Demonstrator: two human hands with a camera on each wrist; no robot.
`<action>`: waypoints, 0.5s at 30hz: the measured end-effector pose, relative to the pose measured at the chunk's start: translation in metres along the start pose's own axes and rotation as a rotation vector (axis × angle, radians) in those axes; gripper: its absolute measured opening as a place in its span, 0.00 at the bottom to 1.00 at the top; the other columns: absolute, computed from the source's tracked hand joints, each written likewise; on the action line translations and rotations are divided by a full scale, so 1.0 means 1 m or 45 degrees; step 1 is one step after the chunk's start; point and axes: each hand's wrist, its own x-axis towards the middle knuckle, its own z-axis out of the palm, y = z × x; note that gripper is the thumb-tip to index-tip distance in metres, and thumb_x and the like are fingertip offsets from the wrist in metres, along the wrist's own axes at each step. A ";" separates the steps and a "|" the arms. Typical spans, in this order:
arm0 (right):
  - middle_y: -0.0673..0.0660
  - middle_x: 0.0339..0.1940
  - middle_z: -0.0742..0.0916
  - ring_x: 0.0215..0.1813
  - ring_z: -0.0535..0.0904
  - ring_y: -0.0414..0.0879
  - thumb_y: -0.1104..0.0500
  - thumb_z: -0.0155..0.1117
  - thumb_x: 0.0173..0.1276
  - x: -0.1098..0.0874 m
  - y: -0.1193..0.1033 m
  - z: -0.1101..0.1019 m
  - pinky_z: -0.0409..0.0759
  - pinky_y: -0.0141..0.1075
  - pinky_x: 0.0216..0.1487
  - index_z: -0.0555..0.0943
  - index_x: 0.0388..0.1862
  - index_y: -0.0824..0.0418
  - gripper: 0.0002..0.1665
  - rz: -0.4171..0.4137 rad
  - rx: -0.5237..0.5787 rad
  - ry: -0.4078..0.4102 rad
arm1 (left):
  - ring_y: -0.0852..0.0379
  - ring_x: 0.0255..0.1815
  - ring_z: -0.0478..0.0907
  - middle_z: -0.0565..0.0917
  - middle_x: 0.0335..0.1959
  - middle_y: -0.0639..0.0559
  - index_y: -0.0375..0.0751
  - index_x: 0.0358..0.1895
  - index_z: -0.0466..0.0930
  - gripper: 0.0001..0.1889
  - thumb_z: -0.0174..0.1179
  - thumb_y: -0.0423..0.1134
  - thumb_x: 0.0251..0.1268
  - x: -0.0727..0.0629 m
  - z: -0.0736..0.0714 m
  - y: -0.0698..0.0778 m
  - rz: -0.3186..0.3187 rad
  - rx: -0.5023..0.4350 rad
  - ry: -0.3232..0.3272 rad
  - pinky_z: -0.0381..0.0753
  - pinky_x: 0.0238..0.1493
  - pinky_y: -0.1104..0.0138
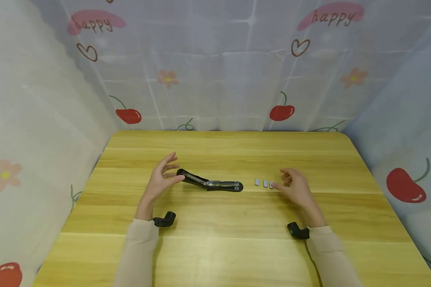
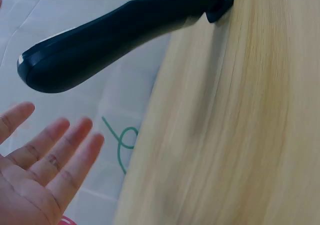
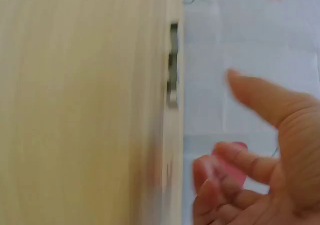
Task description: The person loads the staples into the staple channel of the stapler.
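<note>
A black stapler (image 1: 222, 185) lies folded open on the table, its metal channel facing up and its left arm raised at an angle. My left hand (image 1: 160, 180) is beside that raised end, fingers spread; the left wrist view shows a gap between the fingers and the dark arm (image 2: 100, 50). To the right of the stapler sit three small grey staple strips (image 1: 265, 183) in a row. Over the rightmost one hovers my right hand (image 1: 295, 186). Its thumb stands apart from loosely bent fingers in the right wrist view, where the hand (image 3: 265, 160) holds nothing.
The wooden table (image 1: 222, 239) has its far edge against a patterned curtain (image 1: 215, 91). Black wrist cameras (image 1: 165, 219) stick out inward from both wrists. A dark cable (image 1: 311, 261) runs along the right forearm.
</note>
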 end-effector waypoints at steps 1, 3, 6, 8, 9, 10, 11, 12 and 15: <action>0.67 0.48 0.80 0.43 0.76 0.56 0.52 0.73 0.61 0.000 -0.001 0.003 0.77 0.45 0.44 0.73 0.62 0.72 0.37 0.015 -0.001 -0.006 | 0.36 0.66 0.67 0.62 0.72 0.36 0.47 0.77 0.55 0.42 0.65 0.30 0.61 0.000 0.001 0.000 -0.012 -0.042 -0.005 0.71 0.63 0.45; 0.65 0.43 0.82 0.40 0.76 0.53 0.54 0.74 0.60 0.000 -0.002 0.009 0.76 0.40 0.41 0.75 0.57 0.72 0.33 0.047 -0.001 -0.011 | 0.39 0.63 0.69 0.65 0.69 0.33 0.46 0.76 0.57 0.41 0.66 0.29 0.60 0.000 0.003 -0.002 -0.025 -0.075 -0.010 0.74 0.61 0.52; 0.63 0.40 0.82 0.38 0.75 0.51 0.56 0.75 0.59 0.000 -0.003 0.016 0.74 0.38 0.39 0.77 0.52 0.72 0.29 0.078 0.003 -0.015 | 0.43 0.58 0.71 0.68 0.66 0.31 0.43 0.74 0.61 0.40 0.68 0.29 0.58 0.001 0.006 -0.004 -0.031 -0.091 -0.015 0.76 0.55 0.63; 0.62 0.39 0.82 0.38 0.75 0.51 0.55 0.76 0.58 0.000 -0.003 0.019 0.74 0.38 0.39 0.77 0.48 0.71 0.27 0.093 -0.001 -0.004 | 0.45 0.55 0.72 0.71 0.64 0.31 0.40 0.72 0.64 0.38 0.69 0.28 0.56 0.001 0.007 -0.005 -0.030 -0.101 -0.020 0.77 0.51 0.68; 0.62 0.38 0.82 0.37 0.75 0.51 0.55 0.76 0.58 -0.001 -0.003 0.020 0.74 0.38 0.38 0.78 0.47 0.70 0.26 0.096 -0.011 0.002 | 0.46 0.54 0.73 0.72 0.63 0.31 0.38 0.71 0.65 0.37 0.69 0.28 0.56 0.001 0.007 -0.006 -0.031 -0.110 -0.023 0.77 0.50 0.69; 0.62 0.37 0.82 0.37 0.75 0.50 0.54 0.76 0.58 -0.001 -0.003 0.022 0.73 0.37 0.37 0.78 0.46 0.70 0.25 0.100 -0.024 0.008 | 0.49 0.54 0.74 0.73 0.62 0.30 0.36 0.70 0.66 0.37 0.70 0.27 0.55 0.001 0.008 -0.007 -0.033 -0.113 -0.029 0.77 0.49 0.69; 0.62 0.37 0.82 0.37 0.74 0.50 0.54 0.76 0.58 -0.002 -0.003 0.023 0.72 0.37 0.37 0.78 0.45 0.69 0.25 0.103 -0.041 0.014 | 0.51 0.53 0.74 0.73 0.61 0.30 0.34 0.69 0.66 0.36 0.70 0.27 0.55 0.002 0.008 -0.008 -0.038 -0.121 -0.036 0.77 0.48 0.70; 0.62 0.36 0.82 0.36 0.74 0.50 0.53 0.75 0.58 -0.002 -0.003 0.024 0.72 0.37 0.36 0.79 0.44 0.69 0.24 0.106 -0.059 0.021 | 0.54 0.52 0.75 0.73 0.61 0.29 0.33 0.69 0.66 0.36 0.70 0.27 0.55 0.002 0.008 -0.009 -0.045 -0.127 -0.043 0.77 0.47 0.69; 0.61 0.35 0.81 0.36 0.74 0.50 0.52 0.75 0.58 -0.004 -0.003 0.025 0.70 0.36 0.35 0.79 0.42 0.68 0.23 0.105 -0.109 0.030 | 0.61 0.51 0.76 0.73 0.60 0.28 0.28 0.67 0.66 0.35 0.70 0.27 0.55 0.002 0.009 -0.010 -0.068 -0.154 -0.056 0.78 0.45 0.69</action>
